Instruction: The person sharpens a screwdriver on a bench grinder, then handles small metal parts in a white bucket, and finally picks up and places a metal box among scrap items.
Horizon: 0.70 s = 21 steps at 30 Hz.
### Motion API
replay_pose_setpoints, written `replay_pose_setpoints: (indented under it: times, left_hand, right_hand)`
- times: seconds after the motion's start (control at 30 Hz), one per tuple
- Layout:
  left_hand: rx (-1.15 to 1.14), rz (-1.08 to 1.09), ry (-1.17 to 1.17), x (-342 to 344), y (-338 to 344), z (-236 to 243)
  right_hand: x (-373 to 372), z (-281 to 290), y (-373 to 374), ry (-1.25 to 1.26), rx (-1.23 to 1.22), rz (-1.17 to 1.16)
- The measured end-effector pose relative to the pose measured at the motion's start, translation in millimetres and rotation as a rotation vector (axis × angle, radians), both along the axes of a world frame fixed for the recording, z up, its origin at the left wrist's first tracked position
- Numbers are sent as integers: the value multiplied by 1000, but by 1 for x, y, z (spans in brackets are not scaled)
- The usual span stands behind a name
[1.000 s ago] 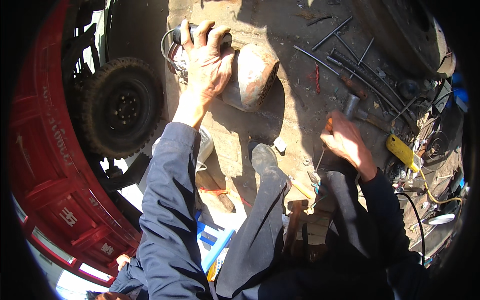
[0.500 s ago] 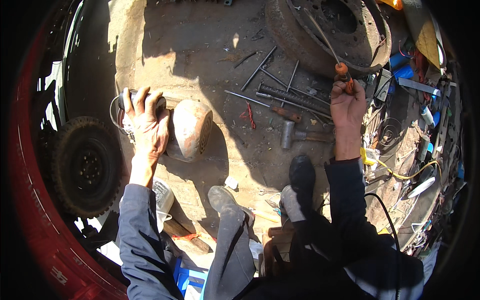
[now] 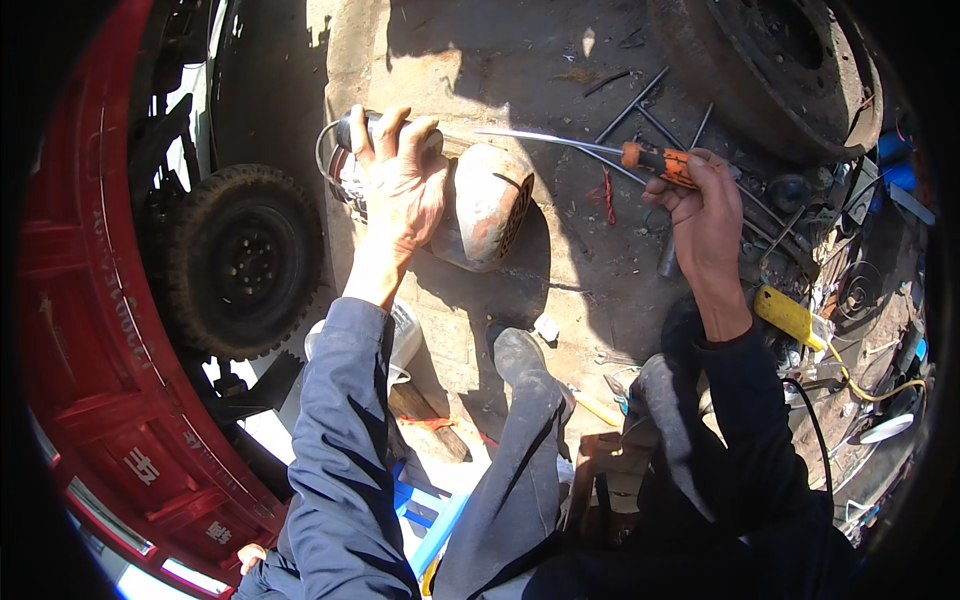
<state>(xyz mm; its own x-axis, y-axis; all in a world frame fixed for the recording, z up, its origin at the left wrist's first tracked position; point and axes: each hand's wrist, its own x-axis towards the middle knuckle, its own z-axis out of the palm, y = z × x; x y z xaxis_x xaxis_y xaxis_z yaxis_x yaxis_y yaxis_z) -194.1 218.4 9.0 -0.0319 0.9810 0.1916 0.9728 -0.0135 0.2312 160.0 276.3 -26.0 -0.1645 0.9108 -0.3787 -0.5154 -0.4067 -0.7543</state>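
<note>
My left hand (image 3: 405, 200) is closed over the far end of a worn, rusty electric motor (image 3: 478, 215). Its fingers bend around a black cylindrical part (image 3: 372, 128) there, so that end is partly hidden. The motor lies on its side, with a vented end cover facing right. A screwdriver (image 3: 655, 162) with an orange and black handle is gripped in my right hand (image 3: 705, 215). Its long metal shaft points left and its tip is near the motor, seemingly just apart from it.
A red truck side (image 3: 110, 330) and a black tyre (image 3: 245, 262) stand at left. Far right lies a rusty wheel rim (image 3: 770, 80). Metal bars (image 3: 632, 105) and scrap lie at right. Another person's hand (image 3: 250, 557) shows at lower left, near a blue stool (image 3: 437, 530).
My right hand has swung the screwdriver from pointing up and away to pointing left, toward the motor. My left hand has stayed on the motor. The whole view has shifted leftward.
</note>
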Motion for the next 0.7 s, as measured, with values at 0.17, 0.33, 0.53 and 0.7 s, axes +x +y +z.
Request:
replay_pose_setpoints:
  times: [0.17, 0.33, 0.53, 0.7]
  left_hand:
    - [34, -17, -42, 3, 0, 2]
    - [27, -23, -19, -2, 0, -1]
    - [25, -27, -24, -4, 0, -4]
    - [17, -27, -28, -3, 0, -3]
  right_hand:
    - [-30, -5, -17, 3, -138, 32]
    - [-33, -10, -22, 49, -159, 46]
    - [-36, -15, -23, 74, -151, 48]
    - [-38, -17, -23, 75, -171, 40]
